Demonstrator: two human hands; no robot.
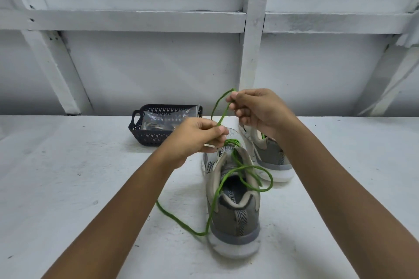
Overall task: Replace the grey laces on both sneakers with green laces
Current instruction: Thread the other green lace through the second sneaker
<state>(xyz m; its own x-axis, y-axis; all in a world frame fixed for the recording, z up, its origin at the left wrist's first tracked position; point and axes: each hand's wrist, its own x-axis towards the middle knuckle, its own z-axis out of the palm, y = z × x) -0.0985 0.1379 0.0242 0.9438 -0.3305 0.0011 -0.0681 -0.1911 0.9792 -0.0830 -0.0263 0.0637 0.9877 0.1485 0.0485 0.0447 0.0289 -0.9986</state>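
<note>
Even, diffuse, cool-toned illumination; the white desk [68,176] and wall [147,70] read pale grey, the wall darkening toward its base. Soft, faint shadows lie beside the sneaker [235,217] and basket [145,136]. Wide-angle distortion splays the wall beams [122,21] toward the edges; centre sharp, corners slightly soft.

Worktop [68,188]: white, scuffed, being loaded with four things.
Near sneaker [235,215]: being carried upright, heel nearest.
Far sneaker [272,156]: being carried just behind-right.
Basket [147,136]: being borne at the back.
Green lace [200,234]: being trailed leftward.
</note>
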